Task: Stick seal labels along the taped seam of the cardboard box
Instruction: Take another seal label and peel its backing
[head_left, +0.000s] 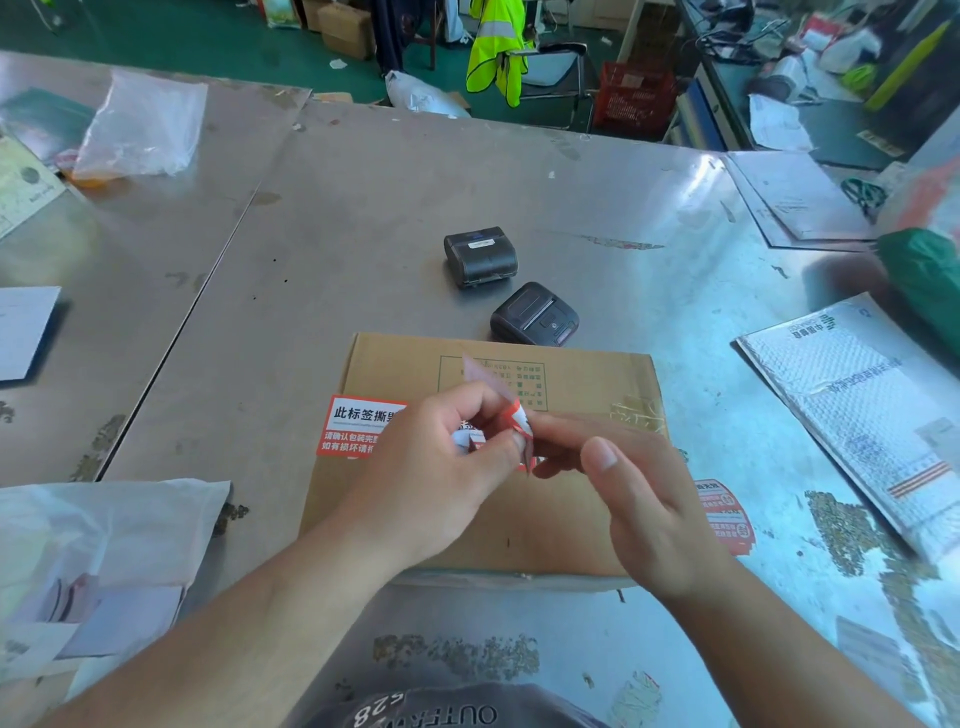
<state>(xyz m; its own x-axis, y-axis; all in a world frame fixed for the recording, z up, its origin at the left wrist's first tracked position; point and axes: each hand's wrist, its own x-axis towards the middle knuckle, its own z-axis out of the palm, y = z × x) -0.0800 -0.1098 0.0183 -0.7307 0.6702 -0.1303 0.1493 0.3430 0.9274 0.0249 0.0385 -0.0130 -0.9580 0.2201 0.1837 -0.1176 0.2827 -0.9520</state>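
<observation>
Scuffed sheet metal makes up the tabletop, blotched with old residue, and past its far edge the room has a green floor. My left grip is closed narrow on a seal label, a crumpled red and white piece pinched between thumb and curled fingers. My right grip is wide, with its straight fingers reaching to the label's edge and the thumb lifted clear. Both hover over the cardboard box, which lies flat right in front of me and is partly hidden by my hands. A stuck label sits at the box's left edge; its white characters begin 此标签撕 before my hand covers the rest. Another red label hangs at the box's right side, its print too small to read. Just beyond the box stand two black portable printers. A bubble mailer with a green logo lies to the right, clear plastic bags to the left. Farther back a yellow hi-vis vest hangs over a chair beside a red crate. My shirt shows "28" upside down.
</observation>
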